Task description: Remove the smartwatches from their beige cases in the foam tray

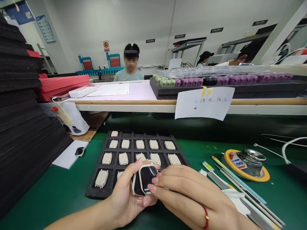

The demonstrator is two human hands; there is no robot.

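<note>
Left hand (127, 195) grasps two watches (146, 178), right hand (192, 191) gripping one's edge — by the foam tray's (92, 192) near side.

Green tabletop (48, 204); cream watch cases (101, 178); yellow-rimmed round dispenser (254, 163); red bracelet (205, 218)

You're holding pale, smooth watch cases (148, 179) with glossy black faces; matt, grainy foam (96, 187) is cradling others. The green bench (59, 198) is looking smooth, the pot's lid (254, 155) shiny metal.
</note>
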